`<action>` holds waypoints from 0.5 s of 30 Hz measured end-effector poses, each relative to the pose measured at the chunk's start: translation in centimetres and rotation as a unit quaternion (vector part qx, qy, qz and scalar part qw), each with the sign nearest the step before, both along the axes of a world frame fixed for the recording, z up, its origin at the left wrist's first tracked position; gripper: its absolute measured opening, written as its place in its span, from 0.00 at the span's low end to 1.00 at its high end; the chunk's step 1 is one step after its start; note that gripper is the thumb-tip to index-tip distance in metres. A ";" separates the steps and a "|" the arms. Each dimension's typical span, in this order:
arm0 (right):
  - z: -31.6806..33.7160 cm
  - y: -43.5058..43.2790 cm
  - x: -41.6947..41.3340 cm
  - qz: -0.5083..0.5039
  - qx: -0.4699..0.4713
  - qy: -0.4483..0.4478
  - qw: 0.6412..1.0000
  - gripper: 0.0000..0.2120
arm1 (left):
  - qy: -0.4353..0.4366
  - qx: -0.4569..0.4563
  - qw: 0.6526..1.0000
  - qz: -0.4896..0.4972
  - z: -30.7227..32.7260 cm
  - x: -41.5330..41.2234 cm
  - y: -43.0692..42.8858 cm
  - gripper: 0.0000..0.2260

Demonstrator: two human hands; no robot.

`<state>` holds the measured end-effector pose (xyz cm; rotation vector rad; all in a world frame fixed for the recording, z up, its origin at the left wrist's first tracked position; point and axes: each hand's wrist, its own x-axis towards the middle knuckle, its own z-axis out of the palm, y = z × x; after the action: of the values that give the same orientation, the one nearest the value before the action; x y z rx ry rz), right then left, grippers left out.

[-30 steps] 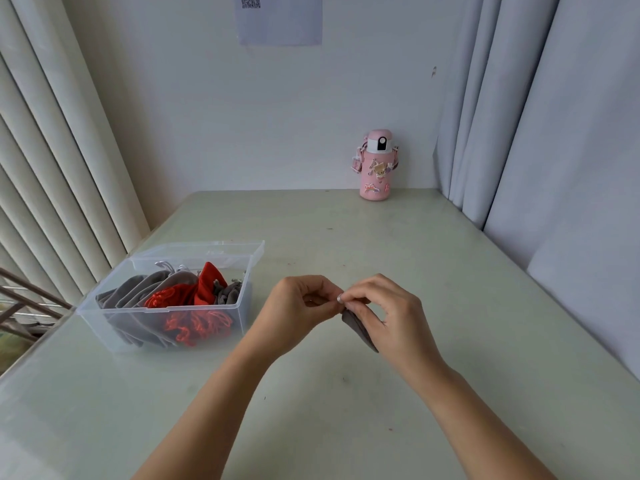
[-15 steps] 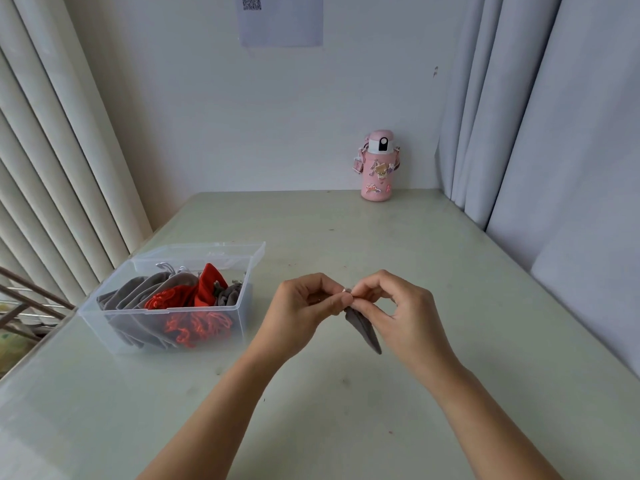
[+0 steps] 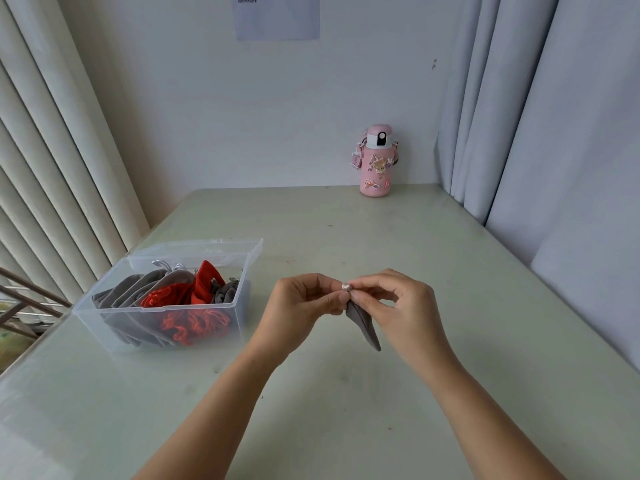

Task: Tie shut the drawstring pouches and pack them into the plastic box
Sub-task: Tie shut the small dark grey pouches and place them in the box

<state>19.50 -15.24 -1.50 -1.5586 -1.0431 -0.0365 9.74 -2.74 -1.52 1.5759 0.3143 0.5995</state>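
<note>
A pale green table (image 3: 450,306) bears, at near left, a clear box (image 3: 159,308) with its lid open, holding grey and red pouches (image 3: 204,282). A sheet (image 3: 277,15) on the far wall shows a cut-off code, unreadable. At centre, the left hand (image 3: 298,306) and right hand (image 3: 398,306) both pinch the top of a grey pouch (image 3: 363,323) that hangs above the table. A pink stickered bottle (image 3: 376,161) stands far right; no words on it are legible.

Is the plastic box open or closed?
Open. The box has its clear lid flipped back behind it, and grey pouches and red pouches inside poke above the rim.
</note>
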 end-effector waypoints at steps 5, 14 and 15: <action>-1.2 0.6 0.8 -0.036 -0.088 0.048 0.994 0.07 | 0.141 0.022 0.988 0.057 -1.2 0.4 0.9 0.06; -1.6 0.7 1.2 -0.016 -0.089 0.051 0.995 0.09 | 0.174 0.044 0.984 -0.019 -0.5 0.1 0.4 0.12; -1.6 0.7 1.2 -0.014 -0.087 0.047 0.995 0.08 | 0.171 0.042 0.984 -0.014 -0.5 0.2 0.4 0.16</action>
<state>20.72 -14.57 -3.10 -1.7165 -0.9706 0.1106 9.90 -2.35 -2.04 1.7629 0.5298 0.3206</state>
